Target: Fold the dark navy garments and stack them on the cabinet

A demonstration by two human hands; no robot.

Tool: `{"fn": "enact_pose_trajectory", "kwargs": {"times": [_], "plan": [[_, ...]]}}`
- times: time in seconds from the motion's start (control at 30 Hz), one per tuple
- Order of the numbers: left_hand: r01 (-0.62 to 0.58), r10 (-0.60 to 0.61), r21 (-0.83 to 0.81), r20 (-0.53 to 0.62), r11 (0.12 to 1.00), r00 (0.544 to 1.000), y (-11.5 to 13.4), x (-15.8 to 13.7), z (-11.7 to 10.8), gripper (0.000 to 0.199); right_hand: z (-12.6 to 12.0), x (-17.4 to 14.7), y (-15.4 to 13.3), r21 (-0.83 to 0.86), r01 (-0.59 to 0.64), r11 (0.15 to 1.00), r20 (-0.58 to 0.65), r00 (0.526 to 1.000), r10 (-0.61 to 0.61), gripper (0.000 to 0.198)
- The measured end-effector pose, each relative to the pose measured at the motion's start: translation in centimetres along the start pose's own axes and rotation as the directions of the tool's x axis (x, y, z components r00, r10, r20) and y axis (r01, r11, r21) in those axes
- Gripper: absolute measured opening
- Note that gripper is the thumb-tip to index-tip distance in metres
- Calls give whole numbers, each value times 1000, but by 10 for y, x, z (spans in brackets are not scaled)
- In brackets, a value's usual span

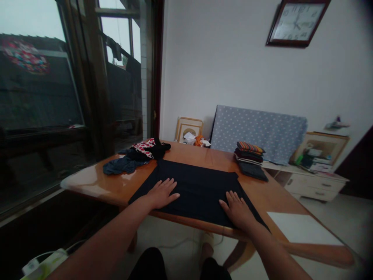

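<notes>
A dark navy garment (198, 182) lies spread out on the wooden table (101, 188), its near edge close to the table's front edge. My left hand (163, 193) rests flat on its left part, fingers stretched out. On the right part lies my right hand (236, 208), palm down with the fingers apart. Neither hand grips the cloth. The exact kind of garment cannot be made out from this side.
Crumpled clothes (136, 155) lie at the table's back left, and a folded stack of clothes (250, 157) stands at the back right. A white sheet (303, 228) lies near the right edge. Behind are a polka-dot cloth (256, 132) and a white cabinet (317, 184).
</notes>
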State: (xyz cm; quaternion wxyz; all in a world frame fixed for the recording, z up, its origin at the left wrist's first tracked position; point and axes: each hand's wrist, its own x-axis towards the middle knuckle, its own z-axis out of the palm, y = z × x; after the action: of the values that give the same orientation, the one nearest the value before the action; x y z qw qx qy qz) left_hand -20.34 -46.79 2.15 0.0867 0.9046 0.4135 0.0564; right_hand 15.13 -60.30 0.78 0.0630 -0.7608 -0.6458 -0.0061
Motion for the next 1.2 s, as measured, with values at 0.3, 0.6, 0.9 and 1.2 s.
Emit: {"fn": "enact_pose_trajectory", "kwargs": {"times": [0.3,0.6,0.9,1.2], "plan": [[-42,44,31,-68,999,997,-2,7,-15,69,-16,5,8,-46,-75,996,47,996,78,67],[-186,182,-34,-106,982,978,44,54,6,54,-12,40,-65,164,155,974,69,983,-168,70],[-196,197,-26,26,980,980,32,31,9,81,-2,31,-55,177,126,976,140,979,-152,76],[-194,199,-69,70,978,977,34,29,2,86,-14,10,-64,261,210,942,148,956,-254,70]]}}
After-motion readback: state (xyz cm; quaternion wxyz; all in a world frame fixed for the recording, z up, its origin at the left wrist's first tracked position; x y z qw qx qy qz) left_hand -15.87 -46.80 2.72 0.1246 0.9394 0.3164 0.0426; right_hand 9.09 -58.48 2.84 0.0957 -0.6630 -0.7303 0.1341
